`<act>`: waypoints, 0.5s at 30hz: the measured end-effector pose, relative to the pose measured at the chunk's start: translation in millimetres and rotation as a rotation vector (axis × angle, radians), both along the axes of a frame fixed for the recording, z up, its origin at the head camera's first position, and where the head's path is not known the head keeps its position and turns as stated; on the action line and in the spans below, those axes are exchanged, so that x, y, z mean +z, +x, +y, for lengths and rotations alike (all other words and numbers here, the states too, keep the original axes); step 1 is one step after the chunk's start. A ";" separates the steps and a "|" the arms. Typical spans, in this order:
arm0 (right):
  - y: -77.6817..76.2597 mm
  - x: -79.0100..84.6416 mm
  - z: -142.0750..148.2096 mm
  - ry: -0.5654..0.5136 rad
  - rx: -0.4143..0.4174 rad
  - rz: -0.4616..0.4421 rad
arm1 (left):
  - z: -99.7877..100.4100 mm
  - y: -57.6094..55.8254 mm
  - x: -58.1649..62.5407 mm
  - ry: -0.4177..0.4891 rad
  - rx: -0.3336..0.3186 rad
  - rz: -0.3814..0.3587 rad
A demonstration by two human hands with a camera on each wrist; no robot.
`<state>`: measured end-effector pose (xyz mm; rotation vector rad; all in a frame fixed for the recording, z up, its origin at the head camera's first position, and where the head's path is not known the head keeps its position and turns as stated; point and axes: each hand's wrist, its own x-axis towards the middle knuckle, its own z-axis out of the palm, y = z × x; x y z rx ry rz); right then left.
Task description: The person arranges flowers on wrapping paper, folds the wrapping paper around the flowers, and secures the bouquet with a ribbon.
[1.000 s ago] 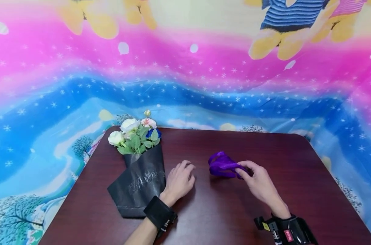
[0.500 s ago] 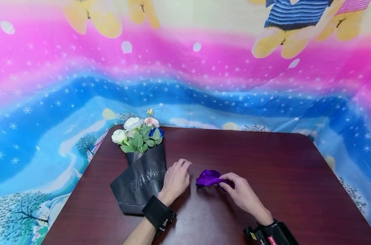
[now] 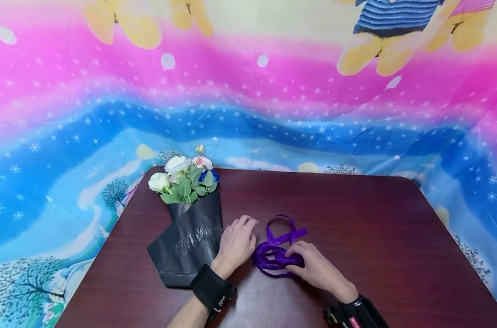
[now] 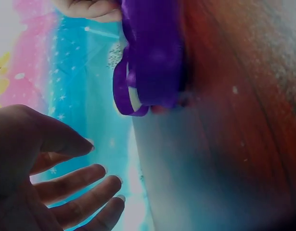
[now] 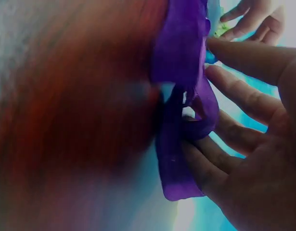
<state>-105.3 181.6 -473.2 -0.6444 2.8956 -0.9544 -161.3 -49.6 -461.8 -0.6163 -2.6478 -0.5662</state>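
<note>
- Purple ribbon (image 3: 278, 256), seemingly satin, lies in loose coils around the middle of the tabletop (image 3: 375, 218), well in from its far edge, with one loop reaching toward that edge.
- Right hand (image 3: 318, 271): its grip is curled about the right side of the coils, thumb and forefinger either side of a bunched part. How firmly it pinches cannot be told.
- Left hand (image 3: 237, 241): fingers loose and a little spread, holding nothing, between the coils and a bouquet (image 3: 184, 189) in black wrapping (image 3: 191, 246). Whether it touches the wrapping is unclear.
- The bouquet lies along the tabletop's left edge, flowers toward the far left corner.
- Handling, as a judgement: very light, limp and slippery, hard to damage but quick to slide and tangle. The flat ribbon end (image 3: 300, 233) looks the best place to pinch; the bunched coils suit gathering whole.
</note>
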 end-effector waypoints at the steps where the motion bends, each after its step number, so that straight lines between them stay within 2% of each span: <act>1: 1.2 1.4 0.8 -0.001 -0.001 0.000 | -0.2 0.8 1.4 0.004 -0.001 0.002; 6: 4.7 10.9 5.5 -0.007 -0.025 0.001 | -0.6 3.9 8.7 0.016 -0.015 0.006; 15: 8.3 31.8 21.9 -0.016 -0.151 -0.092 | -2.2 6.8 17.5 0.002 -0.023 0.016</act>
